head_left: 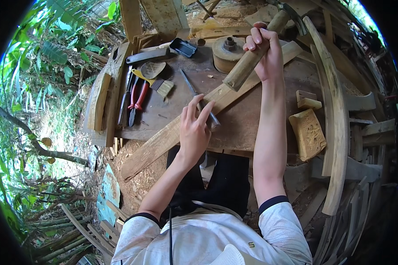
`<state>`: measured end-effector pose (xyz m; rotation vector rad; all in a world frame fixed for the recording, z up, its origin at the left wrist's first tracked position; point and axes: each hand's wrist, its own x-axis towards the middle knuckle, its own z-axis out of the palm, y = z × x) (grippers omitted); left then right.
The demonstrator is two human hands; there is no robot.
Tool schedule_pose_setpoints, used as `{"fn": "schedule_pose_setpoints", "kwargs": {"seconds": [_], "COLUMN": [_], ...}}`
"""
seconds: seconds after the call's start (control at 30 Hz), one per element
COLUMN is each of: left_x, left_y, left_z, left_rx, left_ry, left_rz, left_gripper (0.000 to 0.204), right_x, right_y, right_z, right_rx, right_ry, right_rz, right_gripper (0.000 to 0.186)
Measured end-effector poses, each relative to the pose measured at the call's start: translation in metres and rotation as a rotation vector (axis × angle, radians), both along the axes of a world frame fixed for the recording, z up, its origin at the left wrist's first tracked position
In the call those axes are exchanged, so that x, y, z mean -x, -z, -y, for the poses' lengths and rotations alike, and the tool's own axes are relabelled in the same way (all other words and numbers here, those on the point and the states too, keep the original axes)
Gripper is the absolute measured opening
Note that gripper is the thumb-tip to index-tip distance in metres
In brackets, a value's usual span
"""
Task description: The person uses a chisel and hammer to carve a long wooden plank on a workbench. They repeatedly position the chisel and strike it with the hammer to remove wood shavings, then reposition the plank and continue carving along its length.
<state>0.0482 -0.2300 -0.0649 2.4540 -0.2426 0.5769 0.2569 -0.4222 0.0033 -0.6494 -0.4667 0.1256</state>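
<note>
My right hand (268, 53) is closed round the thick wooden handle of an adze-like tool (247, 68), raised above the far right of the workbench. Its curved dark metal head (300, 22) points away from me. My left hand (194, 132) rests on a long wooden plank (157, 148), its fingers spread. The plank runs diagonally across the bench from near left to far right. A slim metal rod (188, 81) crosses the plank, and my left fingertips lie over it. My left thumb is hidden.
On the bench (163, 117) lie red-handled pliers (139, 99), a brush (162, 87), a dark open case (183, 47) and a round wooden block with a bolt (228, 48). Wood blocks (308, 134) and long curved strips (338, 115) stand at right.
</note>
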Motion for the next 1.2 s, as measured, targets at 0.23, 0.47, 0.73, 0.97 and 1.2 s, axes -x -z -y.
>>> {"fn": "schedule_pose_setpoints", "kwargs": {"seconds": [0.23, 0.47, 0.73, 0.97, 1.2], "left_x": [-0.001, 0.014, 0.006, 0.003, -0.02], "left_y": [0.001, -0.009, -0.029, -0.037, -0.043], "left_z": [-0.001, -0.005, -0.002, 0.0, 0.003], "left_rx": [0.006, -0.003, -0.096, -0.212, -0.027], "left_ry": [-0.008, 0.064, 0.385, 0.519, 0.791], "left_rz": [0.015, 0.254, 0.341, 0.269, 0.226], "left_gripper": [0.074, 0.046, 0.043, 0.048, 0.034], "right_x": [0.005, 0.0, 0.0, 0.003, 0.005], "right_y": [-0.002, 0.002, 0.0, 0.0, -0.001], "right_z": [-0.004, 0.001, 0.005, 0.0, -0.001], "right_rx": [0.034, 0.044, 0.008, 0.04, 0.064], "right_ry": [-0.008, -0.017, -0.054, -0.038, -0.029], "right_rz": [-0.001, 0.021, 0.058, 0.054, 0.054], "right_gripper": [0.018, 0.025, 0.023, 0.021, 0.02]}}
